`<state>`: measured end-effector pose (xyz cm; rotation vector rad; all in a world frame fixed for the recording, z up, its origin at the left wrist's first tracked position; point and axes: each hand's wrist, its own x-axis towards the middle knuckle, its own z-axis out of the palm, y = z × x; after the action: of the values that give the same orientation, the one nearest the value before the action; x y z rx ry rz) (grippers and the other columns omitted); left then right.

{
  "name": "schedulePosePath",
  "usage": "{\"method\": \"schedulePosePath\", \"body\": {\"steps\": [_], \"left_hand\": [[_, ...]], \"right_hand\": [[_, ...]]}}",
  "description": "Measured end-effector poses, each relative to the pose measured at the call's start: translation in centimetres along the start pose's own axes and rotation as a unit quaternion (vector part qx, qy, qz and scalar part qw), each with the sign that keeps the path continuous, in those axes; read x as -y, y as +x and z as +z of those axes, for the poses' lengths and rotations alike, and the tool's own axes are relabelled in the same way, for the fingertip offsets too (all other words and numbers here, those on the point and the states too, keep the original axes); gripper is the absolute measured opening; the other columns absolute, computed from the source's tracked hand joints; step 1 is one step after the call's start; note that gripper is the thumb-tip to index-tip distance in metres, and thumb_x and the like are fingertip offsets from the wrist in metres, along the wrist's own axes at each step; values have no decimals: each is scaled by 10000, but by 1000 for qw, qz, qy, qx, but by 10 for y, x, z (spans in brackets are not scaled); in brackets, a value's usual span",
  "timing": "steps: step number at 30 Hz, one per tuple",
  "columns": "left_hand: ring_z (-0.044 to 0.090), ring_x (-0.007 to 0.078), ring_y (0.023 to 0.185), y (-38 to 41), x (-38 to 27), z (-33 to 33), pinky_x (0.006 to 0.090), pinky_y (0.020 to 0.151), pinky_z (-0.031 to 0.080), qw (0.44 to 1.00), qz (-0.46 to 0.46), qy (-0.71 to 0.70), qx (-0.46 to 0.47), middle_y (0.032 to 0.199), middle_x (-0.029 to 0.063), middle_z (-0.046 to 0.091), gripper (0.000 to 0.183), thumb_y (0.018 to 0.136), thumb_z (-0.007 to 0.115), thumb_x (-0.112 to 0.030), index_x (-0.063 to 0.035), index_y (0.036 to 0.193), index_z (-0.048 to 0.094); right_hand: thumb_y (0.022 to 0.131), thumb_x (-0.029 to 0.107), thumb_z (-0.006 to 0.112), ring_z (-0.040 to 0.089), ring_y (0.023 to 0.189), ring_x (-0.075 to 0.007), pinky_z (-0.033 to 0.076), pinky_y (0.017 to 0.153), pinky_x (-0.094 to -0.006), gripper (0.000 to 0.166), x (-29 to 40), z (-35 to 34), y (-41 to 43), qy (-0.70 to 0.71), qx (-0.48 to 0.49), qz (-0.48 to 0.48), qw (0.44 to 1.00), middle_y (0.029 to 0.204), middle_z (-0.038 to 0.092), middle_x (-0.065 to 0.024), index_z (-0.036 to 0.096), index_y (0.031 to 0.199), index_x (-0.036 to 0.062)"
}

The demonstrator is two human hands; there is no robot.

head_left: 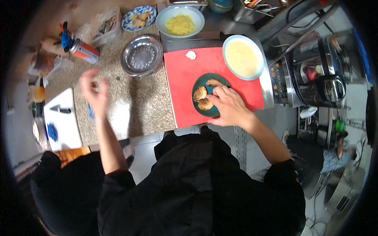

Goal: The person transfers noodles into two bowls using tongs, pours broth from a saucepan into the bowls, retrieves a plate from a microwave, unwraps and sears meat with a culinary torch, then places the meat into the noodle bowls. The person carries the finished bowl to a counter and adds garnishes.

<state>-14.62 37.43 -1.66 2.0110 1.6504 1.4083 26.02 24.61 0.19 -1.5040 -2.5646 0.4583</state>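
Note:
A dark green plate [202,80] lies on a red cutting board [183,73] before me, with browned slices of meat [200,93] on it. My right hand [229,103] reaches over the plate's right side, thumb and fingers bent down at the slices; whether it grips one is hidden. Blurred by motion, my left hand [96,91] hovers above the speckled stone counter [153,103] with fingers apart and nothing in it. Beyond the plate, a small white piece of food [191,55] sits on the board. A bowl of pale yellow liquid [242,58] overlaps the board's far right corner.
Behind stand a metal dish [141,56], a bowl of yellow shreds [180,24] and a blue-patterned plate [138,18] with food. To the left are a torch on a gas can [84,50] and a white board [60,126] bearing a knife [61,109]. Two people stand nearby, left and right.

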Motion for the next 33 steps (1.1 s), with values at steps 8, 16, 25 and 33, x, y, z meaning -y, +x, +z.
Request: {"method": "schedulePosePath", "body": {"steps": [8,16,25,33], "left_hand": [[418,416,1220,-127,-170,108,480,1014,386,936,91,11,339,1316,236,404,666,574,815,-196,-117,1211,634],[439,388,1201,-143,-172,119,479,976,401,927,106,33,359,1337,193,411,488,572,827,-191,-92,1033,701],[465,371,1162,-145,-169,122,458,917,418,933,140,-35,329,1303,181,433,323,605,788,-152,-75,909,712],[469,375,1189,-141,-166,130,481,942,406,932,151,-51,326,1274,191,449,283,602,788,-165,-74,861,719]], "right_hand": [[568,394,842,501,997,-281,428,858,-389,506,-32,16,12,-5,-1,-165,986,1001,504,-117,625,855,39],[590,338,822,513,951,-250,436,808,-370,395,-40,22,2,0,3,-204,979,962,510,-92,634,798,60],[628,251,762,535,905,-234,446,766,-373,237,-46,26,-9,66,-58,-231,969,977,547,-71,625,719,81],[612,194,706,552,860,-229,460,722,-358,174,-47,28,-4,71,-97,-234,965,947,566,-64,591,671,77]]}}
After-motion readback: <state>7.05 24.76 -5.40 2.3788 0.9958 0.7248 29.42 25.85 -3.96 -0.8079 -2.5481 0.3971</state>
